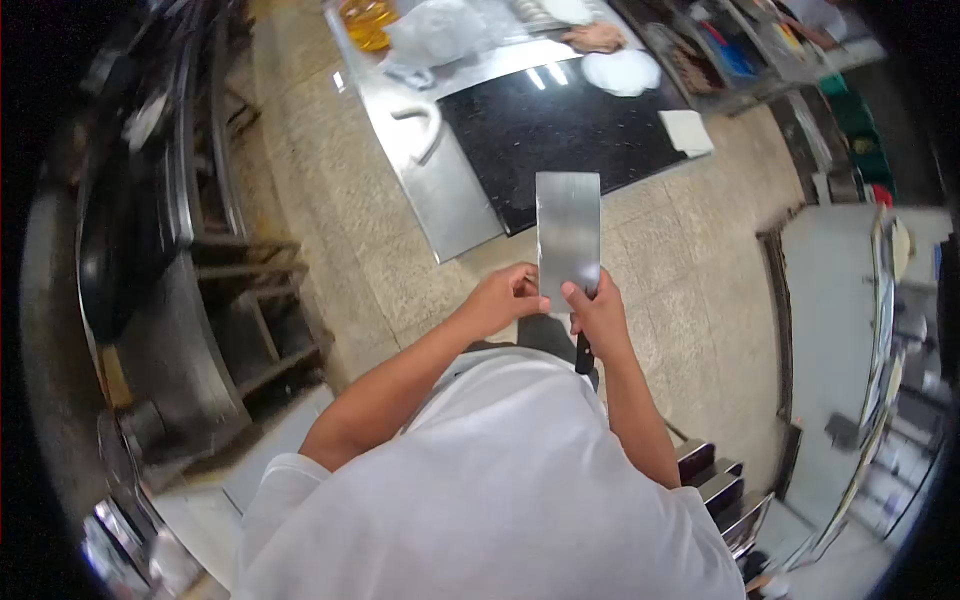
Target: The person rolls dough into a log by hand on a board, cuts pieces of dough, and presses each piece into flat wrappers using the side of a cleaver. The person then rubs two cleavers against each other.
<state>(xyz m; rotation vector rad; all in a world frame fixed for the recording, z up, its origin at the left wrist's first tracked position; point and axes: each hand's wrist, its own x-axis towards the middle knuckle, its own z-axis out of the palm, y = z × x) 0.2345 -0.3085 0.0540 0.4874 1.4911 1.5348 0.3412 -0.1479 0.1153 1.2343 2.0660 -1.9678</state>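
A cleaver with a broad steel blade points away from me, in front of my white shirt. My right hand is closed around its base, thumb lying on the blade's face. Below that hand sticks out the black handle. On the other side, my left hand has curled fingers at the blade's lower left edge. Its thumb tip overlaps the blade, and the other fingertips are partly hidden. Past the blade's tip lies a black board on a steel table.
On the table are a white curved item, a clear plastic bag, a container of yellow liquid, a white round item and a white square piece. Metal shelving stands left; a pale counter stands right.
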